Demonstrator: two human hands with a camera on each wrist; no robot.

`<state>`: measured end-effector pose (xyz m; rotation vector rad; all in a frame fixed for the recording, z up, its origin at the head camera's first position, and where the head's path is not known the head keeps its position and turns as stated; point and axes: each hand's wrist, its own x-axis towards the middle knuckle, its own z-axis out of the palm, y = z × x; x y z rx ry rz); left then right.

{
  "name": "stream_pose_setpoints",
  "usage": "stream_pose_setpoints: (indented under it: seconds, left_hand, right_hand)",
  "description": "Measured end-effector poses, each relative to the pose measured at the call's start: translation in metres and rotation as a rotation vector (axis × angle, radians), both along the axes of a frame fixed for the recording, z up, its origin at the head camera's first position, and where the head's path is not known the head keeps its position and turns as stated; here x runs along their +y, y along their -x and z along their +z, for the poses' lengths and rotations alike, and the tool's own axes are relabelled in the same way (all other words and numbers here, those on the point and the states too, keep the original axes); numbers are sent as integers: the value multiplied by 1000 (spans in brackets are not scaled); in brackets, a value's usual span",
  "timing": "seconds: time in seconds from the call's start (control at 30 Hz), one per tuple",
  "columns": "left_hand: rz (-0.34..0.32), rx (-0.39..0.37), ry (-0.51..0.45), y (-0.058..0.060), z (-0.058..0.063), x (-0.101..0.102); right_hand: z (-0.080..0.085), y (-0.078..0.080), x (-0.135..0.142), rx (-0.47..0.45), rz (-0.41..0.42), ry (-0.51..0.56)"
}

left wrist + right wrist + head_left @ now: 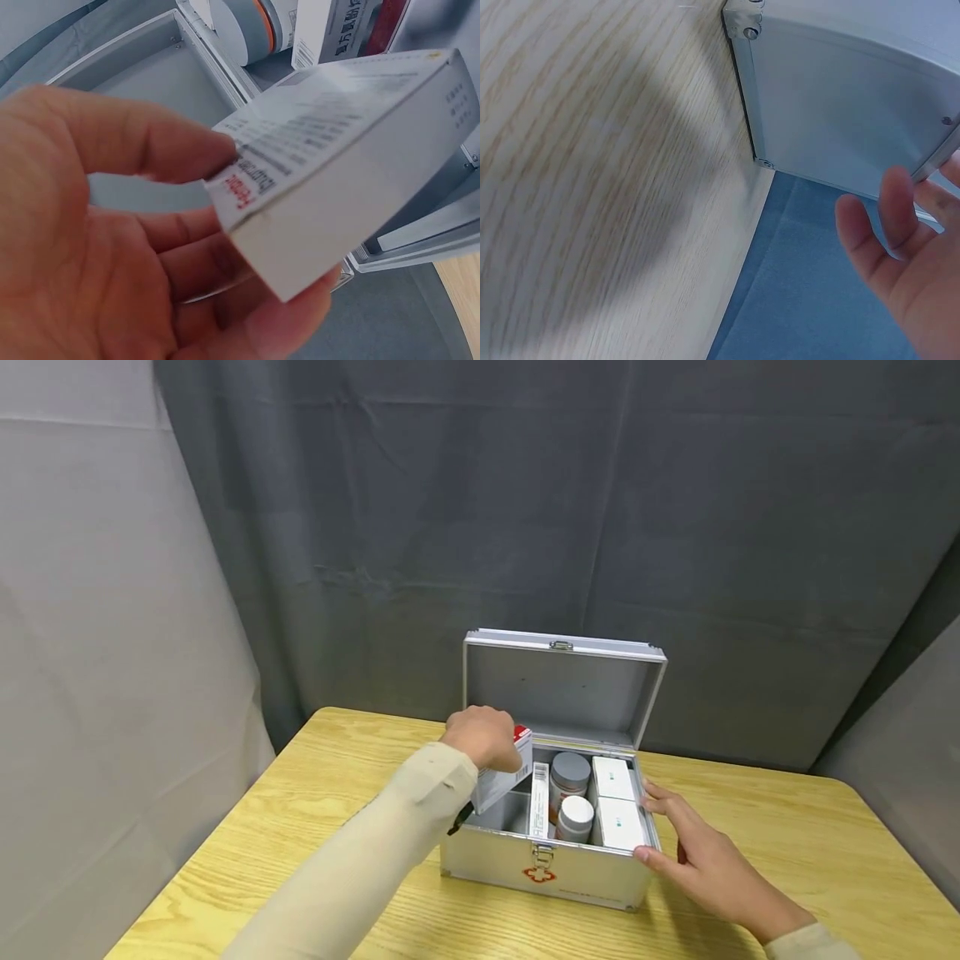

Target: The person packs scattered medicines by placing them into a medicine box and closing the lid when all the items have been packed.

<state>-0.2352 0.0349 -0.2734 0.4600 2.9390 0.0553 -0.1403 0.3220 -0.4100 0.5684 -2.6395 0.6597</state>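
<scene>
My left hand pinches a white medicine box with a red end, between thumb and fingers. It holds this box tilted over the left part of an open silver first-aid case. Close up in the left wrist view, the printed face of the medicine box is turned up. On the right side of the case, my right hand touches the rim with spread fingers. The right wrist view has its fingers beside the case's side wall.
Inside the case stand a grey-lidded bottle, a white-capped bottle, a narrow upright carton and white boxes along the right. The raised lid leans back. A wooden table carries the case; a grey curtain hangs behind.
</scene>
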Motion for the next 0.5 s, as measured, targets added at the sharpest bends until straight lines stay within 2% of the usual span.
stream_pose_setpoints:
  seconds: [0.27, 0.5]
  left_hand:
    - [-1, -3, 10, 3, -2, 0]
    - [22, -47, 0, 8, -6, -4]
  right_hand:
    - [-1, 1, 0, 5, -4, 3]
    - [0, 2, -1, 15, 5, 6]
